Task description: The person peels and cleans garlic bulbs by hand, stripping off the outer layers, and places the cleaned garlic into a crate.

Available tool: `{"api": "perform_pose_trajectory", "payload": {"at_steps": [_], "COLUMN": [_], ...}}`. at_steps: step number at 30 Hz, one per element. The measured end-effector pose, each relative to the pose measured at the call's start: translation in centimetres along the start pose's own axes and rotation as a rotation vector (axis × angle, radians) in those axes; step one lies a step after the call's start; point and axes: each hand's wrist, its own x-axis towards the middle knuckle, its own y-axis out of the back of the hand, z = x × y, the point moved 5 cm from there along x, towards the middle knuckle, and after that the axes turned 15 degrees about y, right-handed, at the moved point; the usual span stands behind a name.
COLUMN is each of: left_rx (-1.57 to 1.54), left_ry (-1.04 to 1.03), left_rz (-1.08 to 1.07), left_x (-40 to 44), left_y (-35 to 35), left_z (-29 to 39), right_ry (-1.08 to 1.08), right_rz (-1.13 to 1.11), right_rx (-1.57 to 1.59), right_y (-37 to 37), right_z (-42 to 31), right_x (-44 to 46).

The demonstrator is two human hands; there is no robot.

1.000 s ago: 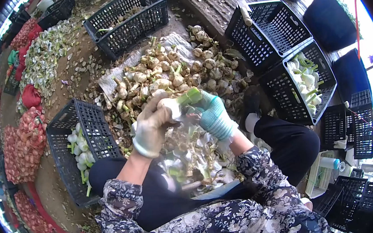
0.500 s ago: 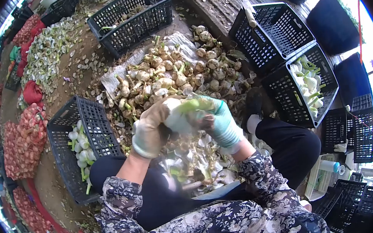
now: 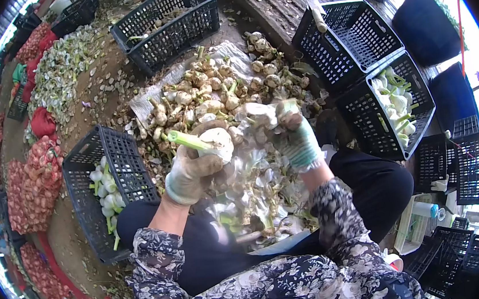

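My left hand (image 3: pixel 191 174), in a soiled pale glove, is closed around a garlic bulb (image 3: pixel 216 143) whose cut green stem points up to the left. To its right, my right hand (image 3: pixel 297 143) is partly blurred, its fingers pinched on a whitish strip of garlic skin (image 3: pixel 256 112). The two hands are apart. Beneath them lies a heap of loose garlic skins (image 3: pixel 255 191) in front of my lap. Just beyond my hands, a pile of untrimmed garlic bulbs (image 3: pixel 194 93) is spread over a pale sheet (image 3: pixel 142 106).
A black crate (image 3: pixel 138 171) with cleaned garlic stands at my left. Another crate (image 3: pixel 363 117) at right also holds garlic, beside a further crate (image 3: pixel 331 54) with a handled tool (image 3: pixel 319 19) on its rim. One more crate (image 3: pixel 180 43) stands behind the pile. Red net sacks (image 3: pixel 34 183) line the far left.
My hands were together on the garlic bulb and are now apart. The right hand has moved up and right with skin, while the bulb stays in my left hand, stem now leftward.
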Motion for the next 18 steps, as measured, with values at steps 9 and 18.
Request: {"api": "perform_pose_trajectory", "payload": {"at_steps": [9,18], "left_rx": [0.393,0.424], "left_ry": [-0.006,0.006], "left_rz": [0.193,0.226], "left_x": [0.5,0.3], "left_y": [1.0,0.9], "left_z": [-0.4,-0.9], "right_ry": [-0.262,-0.266], "right_rz": [-0.046,-0.146], "right_rx": [0.182,0.064], "right_y": [-1.6,-2.4], "right_z": [-2.1,-5.2], "right_x": [-0.5,2.4]}}
